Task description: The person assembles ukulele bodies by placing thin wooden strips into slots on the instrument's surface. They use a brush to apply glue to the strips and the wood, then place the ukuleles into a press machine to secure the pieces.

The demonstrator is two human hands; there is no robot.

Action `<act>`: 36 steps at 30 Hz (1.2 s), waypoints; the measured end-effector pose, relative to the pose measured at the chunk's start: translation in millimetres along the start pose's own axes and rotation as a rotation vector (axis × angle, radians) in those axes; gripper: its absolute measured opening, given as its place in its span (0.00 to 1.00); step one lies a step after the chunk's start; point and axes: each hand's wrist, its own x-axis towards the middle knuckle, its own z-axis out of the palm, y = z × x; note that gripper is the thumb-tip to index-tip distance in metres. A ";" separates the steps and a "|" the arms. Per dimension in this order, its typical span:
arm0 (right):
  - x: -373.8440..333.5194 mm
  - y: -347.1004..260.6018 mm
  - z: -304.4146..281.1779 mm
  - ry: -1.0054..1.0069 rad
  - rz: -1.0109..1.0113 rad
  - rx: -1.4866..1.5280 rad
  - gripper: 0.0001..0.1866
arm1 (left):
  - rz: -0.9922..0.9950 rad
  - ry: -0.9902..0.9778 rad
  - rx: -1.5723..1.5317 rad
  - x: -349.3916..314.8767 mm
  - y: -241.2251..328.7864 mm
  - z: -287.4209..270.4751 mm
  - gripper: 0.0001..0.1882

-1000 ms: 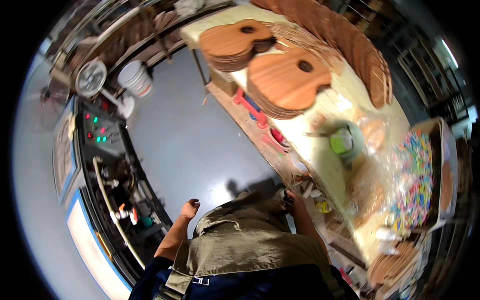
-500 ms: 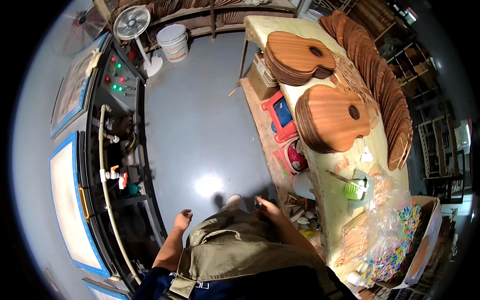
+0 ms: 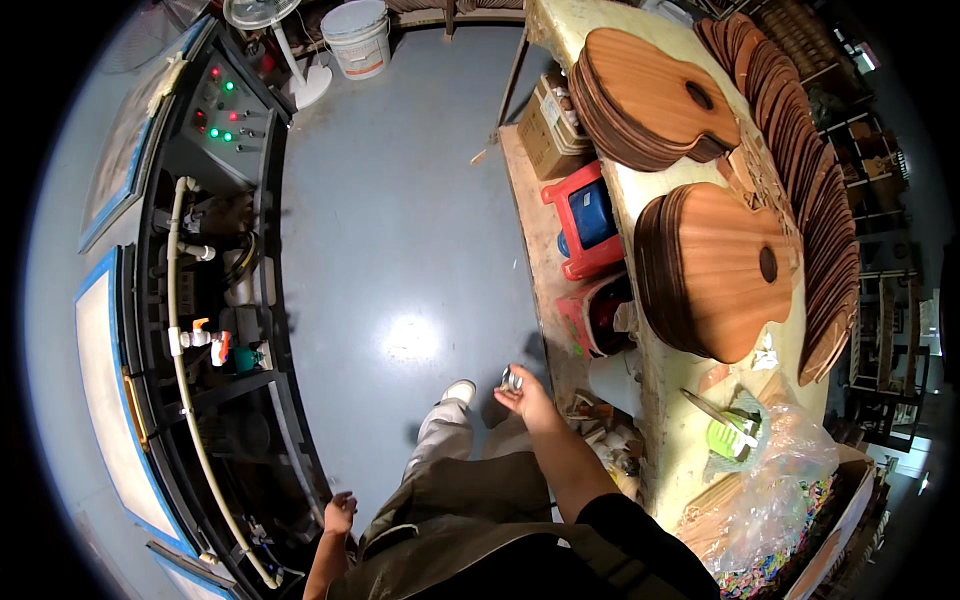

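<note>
My right hand point(image 3: 528, 392) is raised over the floor in front of me, its fingers closed round a small shiny object point(image 3: 511, 381), silvery or clear, whose kind I cannot make out. My left hand point(image 3: 340, 512) hangs low beside the dark machine frame point(image 3: 290, 430), fingers loosely bent and apart, with nothing visible in them. Right of me, a long pale-topped table point(image 3: 668, 440) carries two stacks of guitar-shaped wooden plates, the nearer stack point(image 3: 725, 270) and the farther stack point(image 3: 650, 95). Neither hand touches the table.
A red stool point(image 3: 580, 225), a cardboard box point(image 3: 550, 130) and a reddish bin point(image 3: 590, 315) sit on the table's lower shelf. Curved wooden strips point(image 3: 800, 180) line its far side. A green cup point(image 3: 730, 437) stands near plastic bags point(image 3: 780, 480). Ahead are a white bucket point(image 3: 357, 40) and a fan point(image 3: 285, 45).
I have stepped forward, so table and machine have shifted toward me. My right hand has risen with the small shiny object; my left hand has dropped lower and swung left.
</note>
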 end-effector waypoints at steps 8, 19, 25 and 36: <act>64.3 -133.6 13.1 0.069 -0.339 0.376 0.20 | 0.000 0.067 0.102 -44.7 4.1 -10.3 0.19; -79.3 29.4 -82.3 -0.095 -0.210 -0.042 0.12 | 0.280 -0.113 0.239 20.5 102.9 11.8 0.19; -254.4 44.2 -109.4 0.045 -0.637 -0.160 0.10 | 0.544 -0.256 0.319 82.8 250.6 33.3 0.16; -437.6 75.5 -220.2 0.897 -1.649 0.741 0.13 | 0.985 -0.819 0.352 -18.0 508.8 193.0 0.15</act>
